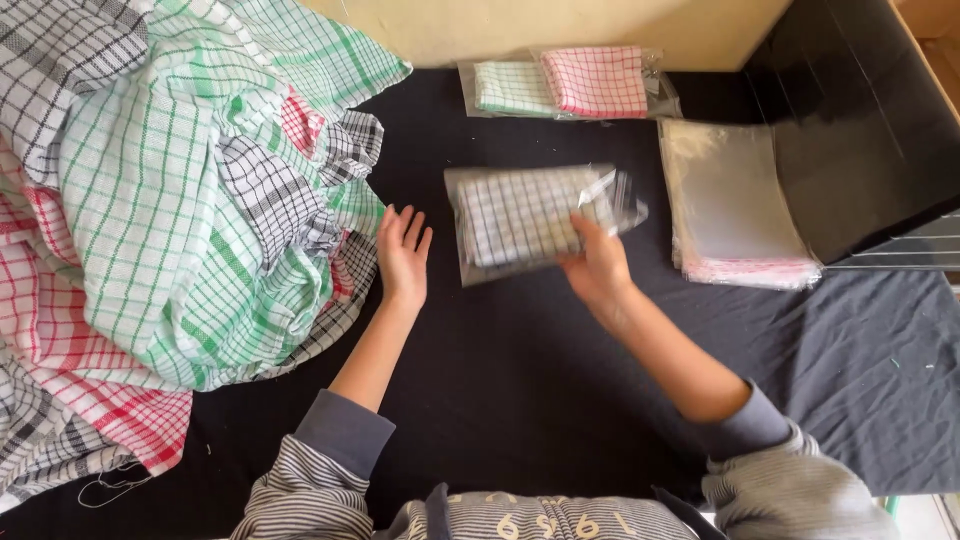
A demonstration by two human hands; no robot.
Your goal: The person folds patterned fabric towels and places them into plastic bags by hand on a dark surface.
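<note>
bagged cloth: black-and-white checked cloth in a clear plastic bag [530, 218], held just above table centre, motion-blurred, bag flap loose at its right end.
right hand: right hand [598, 268] grips the bag's lower right corner, fingers curled and pinching it.
left hand: left hand [402, 255] flat on the table, fingers spread, empty, touching the edge of the cloth pile.
surface: table under a black cloth [520, 370], dark and matte, a few lint specks.
left side: heap of loose checked cloths [170, 220], green, red and black on white, covers the whole left third.
far edge: two packed cloths, green [512, 88] and red [598, 80], side by side against a beige wall [560, 25].
right side: stack of empty clear bags [730, 205], beside a black box [860, 130].
open room: bare black strip between the heap and the bag stack, and in front of the person.
</note>
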